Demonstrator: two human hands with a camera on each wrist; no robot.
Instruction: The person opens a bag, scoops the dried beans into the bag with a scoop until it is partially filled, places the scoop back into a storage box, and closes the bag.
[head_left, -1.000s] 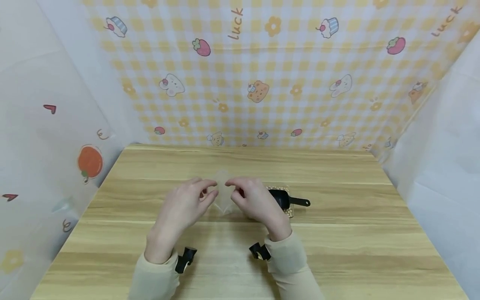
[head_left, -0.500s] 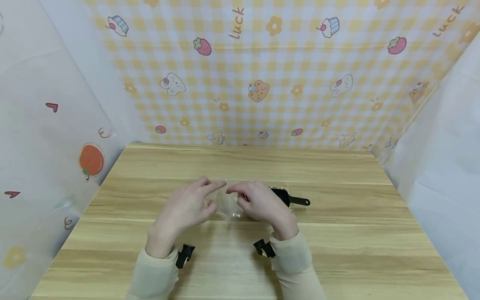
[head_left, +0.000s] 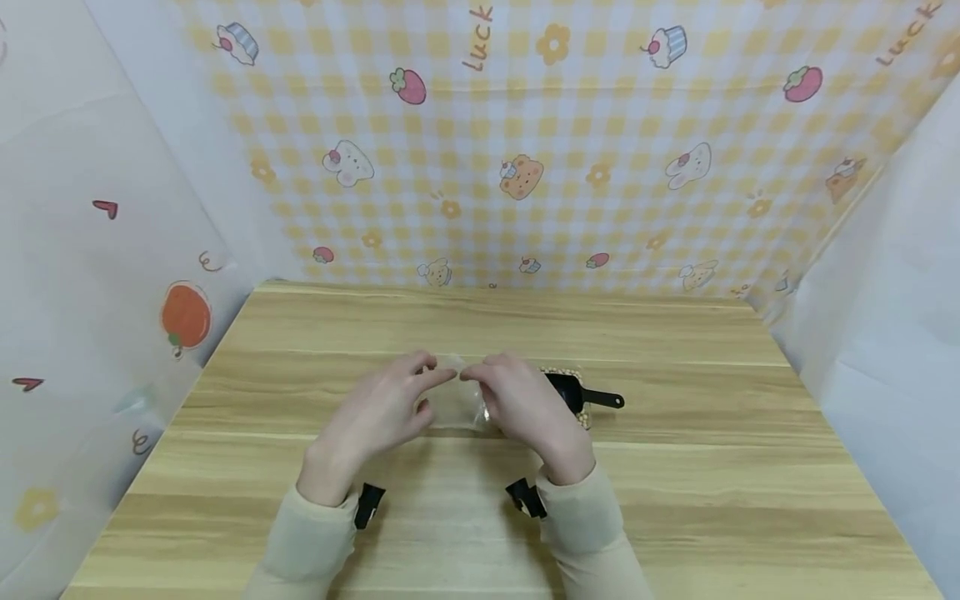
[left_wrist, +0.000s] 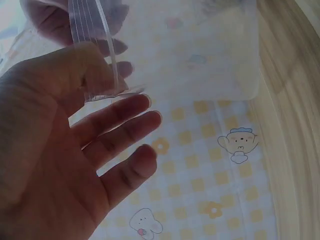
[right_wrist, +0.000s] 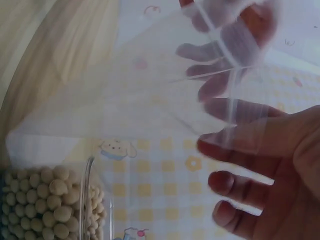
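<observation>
A clear zip-lock bag [head_left: 453, 410] is held up over the table between my two hands. My left hand [head_left: 375, 406] pinches its mouth edge between thumb and index finger; the other fingers spread loosely, as the left wrist view shows. On the opposite side of the mouth, my right hand [head_left: 528, 410] grips the plastic with thumb and index finger. In the right wrist view the bag [right_wrist: 125, 105] hangs out from the zip strip, with the left fingers visible through it. Its mouth appears parted there.
Just right of my right hand stands a clear container of pale round beans [right_wrist: 50, 200]. A black scoop [head_left: 602, 398] lies across it, handle pointing right. The wooden table [head_left: 697, 467] ends at a yellow checked backdrop [head_left: 525, 125].
The bag has turned and now spreads wider between my hands. My left fingertips have shifted right along its top, and my right hand has moved slightly right.
</observation>
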